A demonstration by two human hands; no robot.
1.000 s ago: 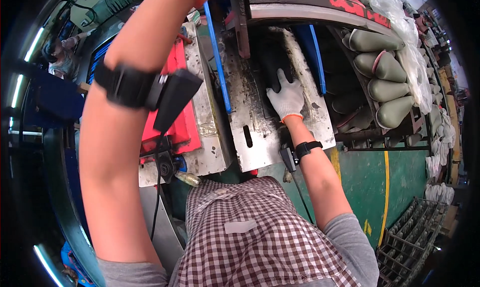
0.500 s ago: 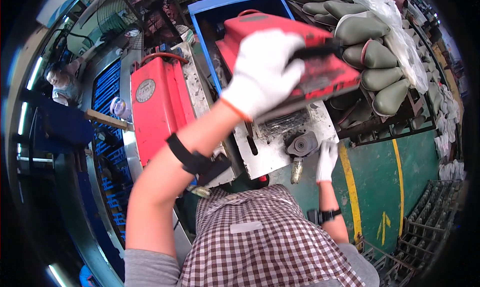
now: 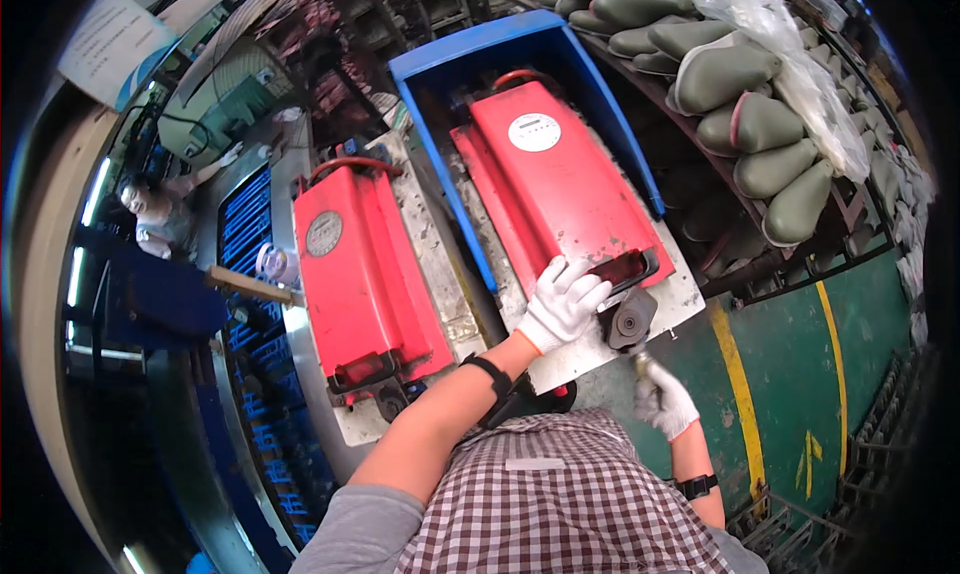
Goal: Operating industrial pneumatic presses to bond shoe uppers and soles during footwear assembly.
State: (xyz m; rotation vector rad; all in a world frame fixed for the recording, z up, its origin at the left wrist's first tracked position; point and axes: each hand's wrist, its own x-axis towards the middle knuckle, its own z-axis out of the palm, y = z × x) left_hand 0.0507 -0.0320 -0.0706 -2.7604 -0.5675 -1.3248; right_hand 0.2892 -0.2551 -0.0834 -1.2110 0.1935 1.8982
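A red metal lid (image 3: pixel 560 184) with a black handle (image 3: pixel 628 271) and a round pale label lies lowered on a white machine plate (image 3: pixel 575 359). My left hand (image 3: pixel 562 306), in a white glove, rests at the lid's near edge beside the handle, its fingers stretched out. Just below that edge is a dark grey clamp (image 3: pixel 630 321) with a short lever pointing toward me. Curled around the lever's end are the gloved fingers of my right hand (image 3: pixel 664 399); they hide most of its grip.
A second red lid (image 3: pixel 365 269) stands on a machine at left. A blue metal hood (image 3: pixel 475 44) frames the lid's far end. Several olive-green boots (image 3: pixel 765 164) fill a rack at right. Beyond the left machine are a conveyor (image 3: pixel 250 214) and another person (image 3: pixel 165 214).
The red lid has come down from its raised, tilted position onto the plate. My left hand has lowered and left the handle's top. My right hand has moved from the plate's edge to the lever.
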